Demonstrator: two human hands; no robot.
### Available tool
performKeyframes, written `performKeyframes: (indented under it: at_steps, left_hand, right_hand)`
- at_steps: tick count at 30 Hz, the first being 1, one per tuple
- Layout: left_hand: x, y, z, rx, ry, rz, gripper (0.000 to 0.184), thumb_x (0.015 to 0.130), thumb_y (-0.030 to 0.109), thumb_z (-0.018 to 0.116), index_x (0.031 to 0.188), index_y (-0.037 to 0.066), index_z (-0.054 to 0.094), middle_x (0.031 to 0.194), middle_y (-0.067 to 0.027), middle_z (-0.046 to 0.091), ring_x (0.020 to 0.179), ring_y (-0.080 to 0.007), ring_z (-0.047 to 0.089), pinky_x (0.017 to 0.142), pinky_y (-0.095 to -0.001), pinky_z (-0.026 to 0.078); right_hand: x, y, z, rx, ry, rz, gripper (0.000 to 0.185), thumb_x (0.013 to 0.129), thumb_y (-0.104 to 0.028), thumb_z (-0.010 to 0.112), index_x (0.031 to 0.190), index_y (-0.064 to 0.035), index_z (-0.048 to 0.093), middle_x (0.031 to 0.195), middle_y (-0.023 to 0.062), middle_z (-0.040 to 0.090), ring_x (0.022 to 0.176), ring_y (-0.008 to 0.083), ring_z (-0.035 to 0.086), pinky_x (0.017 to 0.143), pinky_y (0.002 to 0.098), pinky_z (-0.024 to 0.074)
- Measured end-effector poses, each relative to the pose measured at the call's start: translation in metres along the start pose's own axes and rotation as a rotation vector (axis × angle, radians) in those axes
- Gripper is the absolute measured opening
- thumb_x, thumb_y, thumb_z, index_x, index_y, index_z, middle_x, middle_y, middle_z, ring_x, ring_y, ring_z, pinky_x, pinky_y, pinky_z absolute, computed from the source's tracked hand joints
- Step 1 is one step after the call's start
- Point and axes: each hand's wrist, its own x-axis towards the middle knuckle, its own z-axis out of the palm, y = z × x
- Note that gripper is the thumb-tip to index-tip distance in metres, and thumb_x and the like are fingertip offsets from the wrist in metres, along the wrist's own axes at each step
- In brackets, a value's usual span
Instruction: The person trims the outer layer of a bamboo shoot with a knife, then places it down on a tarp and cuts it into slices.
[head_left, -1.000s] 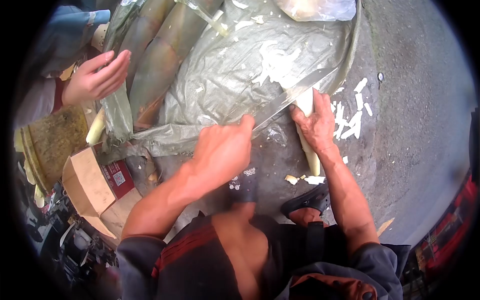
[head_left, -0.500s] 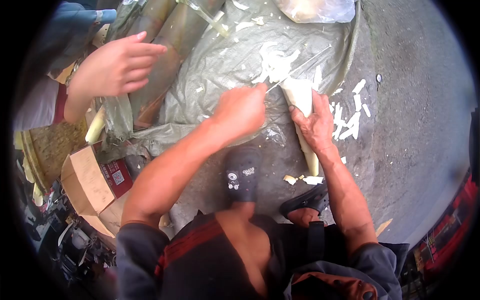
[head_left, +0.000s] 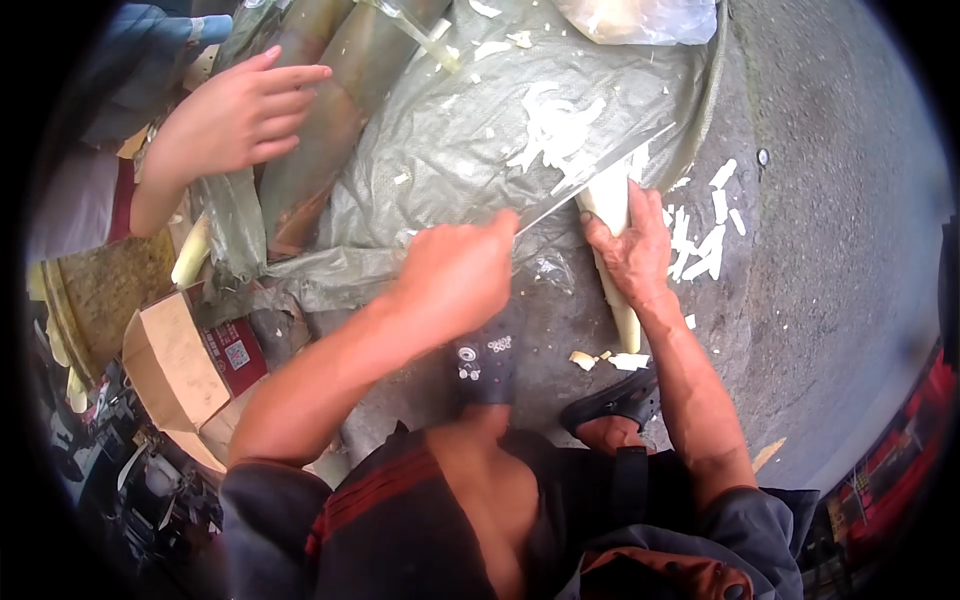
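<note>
My left hand (head_left: 455, 268) is closed around the handle of a long, thin-bladed knife (head_left: 560, 198), its fingers hiding the grip. The blade slants up to the right and crosses the wide upper end of a pale, tapered bamboo shoot (head_left: 622, 302). My right hand (head_left: 635, 243) grips the shoot at mid-length, thumb on its left side and fingers on its right. The shoot's narrow end points toward my feet. Thin white shavings (head_left: 555, 125) lie beyond the blade on a grey-green woven sheet (head_left: 420, 165).
Another person's hand (head_left: 235, 120) reaches in from the left, over large wrapped brownish shoots (head_left: 325, 110). An open cardboard box (head_left: 175, 365) stands at lower left. More white pieces (head_left: 705, 255) lie on the pavement at right. A clear plastic bag (head_left: 640, 18) sits at the top.
My left hand has drawn back toward me and slightly left, and the knife blade shows more broadly across the shoot. My right hand keeps its grip. The other person's hand has risen slightly.
</note>
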Motion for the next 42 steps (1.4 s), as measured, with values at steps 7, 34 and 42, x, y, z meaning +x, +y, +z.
performKeyframes:
  at_steps: [7,34,42]
  left_hand:
    - [0.064,0.006,0.031,0.023,0.100,0.028,0.015,0.084,0.005,0.055,0.098,-0.003,0.057,0.072,-0.0244,0.067,0.068,-0.0459,0.066,0.065,-0.0562,0.051]
    - [0.058,0.004,0.015,-0.033,0.012,0.047,0.018,0.084,0.005,0.056,0.099,-0.005,0.057,0.075,-0.0267,0.067,0.075,-0.0463,0.067,0.067,-0.0557,0.050]
    - [0.065,0.015,0.020,0.006,-0.006,0.028,0.019,0.082,0.002,0.053,0.098,-0.007,0.058,0.080,-0.0269,0.068,0.080,-0.0445,0.069,0.071,-0.0535,0.053]
  right_hand:
    - [-0.002,-0.003,-0.001,0.000,0.006,-0.003,0.065,0.077,-0.034,0.077,0.131,-0.0049,0.056,0.108,0.0155,0.055,0.095,0.0380,0.063,0.081,0.0464,0.0521]
    - [0.000,-0.004,-0.003,0.017,-0.024,0.022,0.066,0.077,-0.036,0.076,0.132,-0.0055,0.056,0.108,0.0139,0.054,0.096,0.0358,0.062,0.082,0.0452,0.0517]
    - [-0.002,0.001,-0.002,0.016,0.002,0.020,0.065,0.076,-0.036,0.077,0.130,-0.0060,0.057,0.108,0.0145,0.055,0.097,0.0371,0.062,0.082,0.0464,0.0516]
